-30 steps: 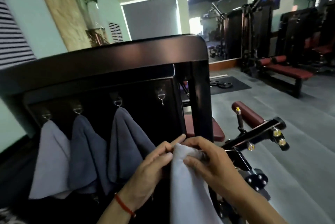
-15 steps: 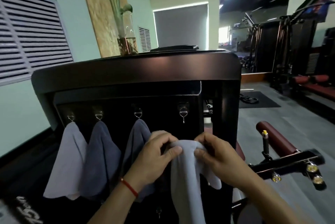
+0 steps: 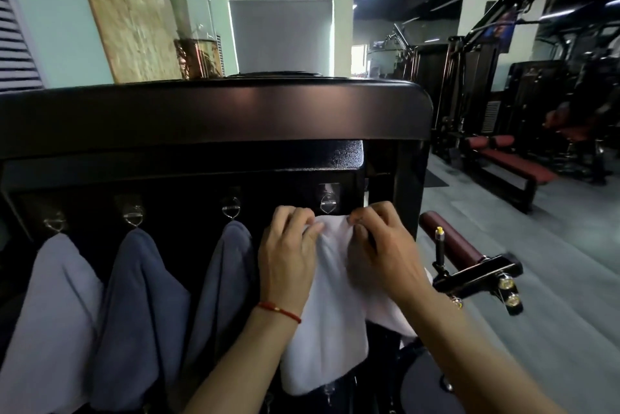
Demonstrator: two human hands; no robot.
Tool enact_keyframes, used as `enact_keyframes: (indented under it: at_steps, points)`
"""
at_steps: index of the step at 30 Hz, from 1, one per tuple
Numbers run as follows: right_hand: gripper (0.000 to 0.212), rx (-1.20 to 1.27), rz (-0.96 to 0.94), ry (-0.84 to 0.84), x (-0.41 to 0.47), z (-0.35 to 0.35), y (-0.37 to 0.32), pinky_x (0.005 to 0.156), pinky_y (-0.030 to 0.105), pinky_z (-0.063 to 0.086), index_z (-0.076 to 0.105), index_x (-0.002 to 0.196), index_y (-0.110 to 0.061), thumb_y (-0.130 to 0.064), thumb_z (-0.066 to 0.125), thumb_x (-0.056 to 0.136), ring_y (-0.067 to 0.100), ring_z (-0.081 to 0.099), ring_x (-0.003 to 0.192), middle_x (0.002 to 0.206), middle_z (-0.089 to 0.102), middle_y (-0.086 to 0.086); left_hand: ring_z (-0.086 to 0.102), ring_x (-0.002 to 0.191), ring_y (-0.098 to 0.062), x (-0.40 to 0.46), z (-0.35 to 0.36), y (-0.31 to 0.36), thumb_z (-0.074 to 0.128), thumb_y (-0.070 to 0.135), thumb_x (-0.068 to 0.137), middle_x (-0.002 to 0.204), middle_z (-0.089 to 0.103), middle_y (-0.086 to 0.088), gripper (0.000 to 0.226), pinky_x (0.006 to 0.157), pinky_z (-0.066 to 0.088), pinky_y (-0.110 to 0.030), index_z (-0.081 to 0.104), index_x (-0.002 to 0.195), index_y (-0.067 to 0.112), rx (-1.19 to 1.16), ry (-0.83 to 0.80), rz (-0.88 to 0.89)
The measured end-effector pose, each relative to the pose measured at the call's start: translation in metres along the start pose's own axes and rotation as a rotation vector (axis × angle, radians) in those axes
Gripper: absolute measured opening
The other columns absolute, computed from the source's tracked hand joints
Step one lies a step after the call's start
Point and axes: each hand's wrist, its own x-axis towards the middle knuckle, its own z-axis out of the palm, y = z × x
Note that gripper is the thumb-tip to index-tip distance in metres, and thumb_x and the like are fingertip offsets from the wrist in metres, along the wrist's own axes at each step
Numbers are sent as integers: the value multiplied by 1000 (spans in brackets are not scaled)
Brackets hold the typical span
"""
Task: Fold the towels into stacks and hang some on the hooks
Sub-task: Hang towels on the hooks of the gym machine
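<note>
Pinching the white towel (image 3: pixel 330 306) in your left hand (image 3: pixel 288 256) and right hand (image 3: pixel 385 252), you've hung 3; hook 4 (image 3: pixel 328 204) waits just above.

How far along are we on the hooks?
Three of four hooks carry towels: light grey towel, dark grey towel, grey-blue towel. In hand: left hand and right hand pinch the white towel just under the fourth hook. Left: looping it on. No folded stacks in view.
</note>
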Motion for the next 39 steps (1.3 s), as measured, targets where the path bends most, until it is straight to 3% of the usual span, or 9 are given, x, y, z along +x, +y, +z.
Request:
enact_keyframes:
  at_steps: [6, 11, 17, 21, 23, 27, 31, 35, 39]
  points:
    - [28, 63, -103, 167, 4, -11, -3, 67, 43, 55, 71, 110, -13, -24, 51, 92, 17, 61, 93, 113, 54, -1, 57, 84, -5, 9, -5, 3, 76, 6, 87, 94, 63, -1, 8, 80, 42, -8, 70, 89, 9, -54, 105, 46]
    - [23, 18, -88, 207, 11, 5, 1, 61, 40, 53, 72, 108, -19, -12, 63, 89, 24, 64, 83, 112, 57, -2, 61, 85, -24, 12, 7, -5, 66, 14, 96, 100, 59, -2, 5, 75, 54, -40, 70, 97, 10, 95, 121, 116]
    - [31, 23, 8, 208, -23, 30, -1, 68, 38, 54, 72, 118, -25, -40, 53, 98, 15, 59, 96, 120, 53, -6, 56, 97, -27, -27, 13, -9, 55, 23, 98, 108, 63, -5, 24, 84, 49, -46, 75, 106, 12, 225, 88, 121]
    - [36, -153, -18, 244, -38, 35, -2, 84, 33, 28, 69, 125, -31, -30, 51, 94, 21, 45, 114, 124, 53, -3, 55, 107, -23, -57, 17, -7, 60, 15, 92, 119, 65, -1, 34, 90, 45, -37, 71, 124, 18, 374, 1, 76]
    - [38, -138, -23, 212, -41, 38, 1, 81, 31, 26, 67, 129, -30, -29, 49, 96, 18, 49, 108, 119, 58, -8, 54, 113, -19, -70, 17, -1, 54, 20, 94, 128, 62, -2, 37, 97, 48, -34, 67, 128, 14, 315, -66, 16]
    - [35, 240, 48, 102, -50, 34, 1, 86, 27, 51, 67, 126, -25, -31, 48, 97, -2, 60, 101, 112, 63, -19, 45, 135, -7, -84, 11, 14, 37, 27, 101, 150, 50, 2, 47, 113, 36, -21, 56, 141, 12, 67, -169, -211]
    - [27, 459, 161, -63, -67, 28, -5, 93, 15, 46, 68, 127, -31, -27, 53, 105, -7, 58, 110, 111, 65, -29, 49, 121, 11, -86, -9, 28, 44, 22, 104, 144, 56, 7, 42, 98, 36, -2, 50, 145, 22, -147, -241, -395]
    - [34, 425, 212, -228, -91, 27, 3, 107, 38, 42, 59, 134, -42, -49, 38, 108, 3, 49, 127, 130, 55, -24, 48, 127, 9, -90, -19, 29, 46, 59, 92, 144, 51, 15, 64, 103, 42, -16, 37, 149, 30, -233, -368, -401]
    - [25, 601, 354, -280, -104, 25, 11, 90, 42, 58, 58, 131, -34, -35, 50, 107, 8, 68, 104, 113, 70, -13, 24, 146, 8, -100, -14, 16, 56, 30, 95, 162, 23, 18, 78, 117, 25, -17, 12, 159, 35, -230, -491, -322]
